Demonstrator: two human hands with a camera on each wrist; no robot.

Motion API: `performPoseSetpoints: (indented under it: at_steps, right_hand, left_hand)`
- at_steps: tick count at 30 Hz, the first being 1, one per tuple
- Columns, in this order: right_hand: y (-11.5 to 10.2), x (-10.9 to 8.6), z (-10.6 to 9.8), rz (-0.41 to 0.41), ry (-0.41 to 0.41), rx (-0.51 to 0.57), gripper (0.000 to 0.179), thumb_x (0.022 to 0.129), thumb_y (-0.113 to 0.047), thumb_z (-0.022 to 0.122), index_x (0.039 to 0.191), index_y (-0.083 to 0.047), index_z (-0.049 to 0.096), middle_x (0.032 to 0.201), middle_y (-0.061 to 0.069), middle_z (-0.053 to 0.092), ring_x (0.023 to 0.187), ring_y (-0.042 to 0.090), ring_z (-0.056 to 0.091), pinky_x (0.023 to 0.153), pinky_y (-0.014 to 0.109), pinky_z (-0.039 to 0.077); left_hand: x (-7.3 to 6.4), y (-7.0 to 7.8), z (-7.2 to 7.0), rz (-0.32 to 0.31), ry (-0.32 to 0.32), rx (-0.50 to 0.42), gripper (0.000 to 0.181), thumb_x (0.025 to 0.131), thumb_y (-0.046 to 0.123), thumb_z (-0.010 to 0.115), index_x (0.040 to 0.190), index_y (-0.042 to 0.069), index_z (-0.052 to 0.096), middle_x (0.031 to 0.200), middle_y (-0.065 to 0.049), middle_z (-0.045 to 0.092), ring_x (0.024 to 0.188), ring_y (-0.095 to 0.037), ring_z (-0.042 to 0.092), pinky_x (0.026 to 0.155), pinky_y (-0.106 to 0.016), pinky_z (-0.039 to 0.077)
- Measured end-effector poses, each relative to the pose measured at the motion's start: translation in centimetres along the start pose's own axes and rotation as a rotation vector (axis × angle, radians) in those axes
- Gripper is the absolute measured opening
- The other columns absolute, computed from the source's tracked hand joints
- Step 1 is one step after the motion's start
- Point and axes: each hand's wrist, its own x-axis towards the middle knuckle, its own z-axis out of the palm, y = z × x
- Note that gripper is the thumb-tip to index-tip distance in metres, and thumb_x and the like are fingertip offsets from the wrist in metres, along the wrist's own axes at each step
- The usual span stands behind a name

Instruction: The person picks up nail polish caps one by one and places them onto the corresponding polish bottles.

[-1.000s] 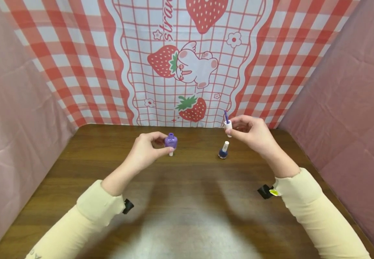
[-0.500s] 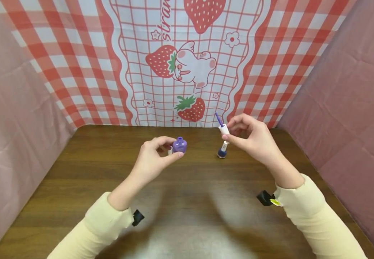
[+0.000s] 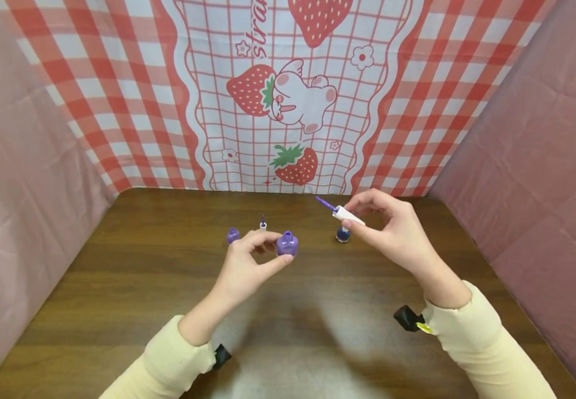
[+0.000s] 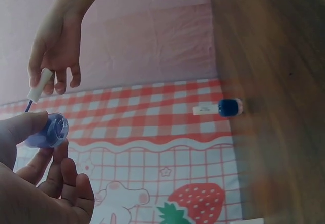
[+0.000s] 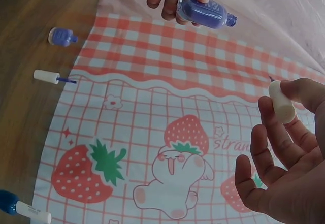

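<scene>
Here, a glossy, rounded purple bottle [image 3: 287,245] sits above the wooden table [image 3: 168,271], pinched between the left hand's [image 3: 249,264] thumb and fingers; to its right, the right hand [image 3: 393,233] pinches a smooth white cap [image 3: 349,215] with a thin brush [image 3: 326,204]. The right wrist view shows whole a second, standing cap [image 5: 45,76], partly hidden by the left hand in the head view.

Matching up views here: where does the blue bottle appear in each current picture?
Head: blue bottle right of centre, just below the brush cap in the right hand.
Left wrist: blue bottle right of centre, mid-height, its cap pointing left.
Right wrist: blue bottle in the bottom-left corner, cut by the left edge.
Shared landmark: the strawberry cloth.
</scene>
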Motion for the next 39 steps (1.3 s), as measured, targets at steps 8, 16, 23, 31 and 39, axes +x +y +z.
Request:
performPoseSetpoints:
  at_steps: [8, 16, 23, 31, 39]
  right_hand:
    - [0.4, -0.8, 0.8, -0.062, -0.007, -0.027, 0.024, 0.075, -0.005, 0.078, 0.095, -0.013, 0.067, 0.090, -0.005, 0.068, 0.085, 0.003, 0.060, 0.083, 0.021, 0.045]
    - [0.6, -1.2, 1.2, -0.161, -0.043, 0.008, 0.030, 0.071, 0.000, 0.079, 0.095, -0.014, 0.068, 0.089, -0.006, 0.067, 0.083, 0.003, 0.059, 0.078, 0.019, 0.045]
    - [0.7, -1.5, 1.8, -0.210, -0.084, 0.034, 0.030, 0.071, 0.000, 0.078, 0.095, -0.015, 0.069, 0.089, -0.007, 0.066, 0.085, 0.007, 0.059, 0.082, 0.020, 0.045]
    - [0.5, -1.4, 1.9, -0.239, -0.112, 0.043, 0.027, 0.073, -0.004, 0.078, 0.096, -0.016, 0.069, 0.089, -0.007, 0.066, 0.083, 0.007, 0.058, 0.077, 0.019, 0.044]
    - [0.5, -1.5, 1.9, -0.247, -0.121, 0.042, 0.025, 0.074, -0.005, 0.078, 0.095, -0.015, 0.069, 0.089, -0.006, 0.066, 0.083, 0.007, 0.057, 0.076, 0.019, 0.044]
  left_hand:
    - [-0.7, -0.9, 0.6, 0.020, -0.018, 0.020, 0.029, 0.071, 0.013, 0.082, 0.098, 0.008, 0.071, 0.087, 0.000, 0.068, 0.079, -0.024, 0.059, 0.072, -0.033, 0.048]
    - [-1.1, -1.7, 1.1, 0.033, -0.043, 0.026, 0.028, 0.071, 0.014, 0.082, 0.096, 0.010, 0.072, 0.086, 0.002, 0.069, 0.079, -0.023, 0.060, 0.070, -0.030, 0.048]
    - [-1.1, -1.9, 1.3, 0.047, -0.052, 0.028, 0.026, 0.071, 0.014, 0.082, 0.095, 0.012, 0.072, 0.087, 0.005, 0.069, 0.080, -0.017, 0.058, 0.070, -0.034, 0.049]
    - [-1.1, -1.6, 1.3, 0.079, -0.049, 0.008, 0.024, 0.071, 0.012, 0.082, 0.093, 0.012, 0.072, 0.087, 0.005, 0.068, 0.080, -0.019, 0.057, 0.069, -0.025, 0.046]
    - [-1.0, -1.4, 1.2, 0.062, -0.053, -0.003, 0.025, 0.070, 0.010, 0.083, 0.092, 0.011, 0.073, 0.088, 0.003, 0.067, 0.083, -0.022, 0.058, 0.070, -0.035, 0.048]
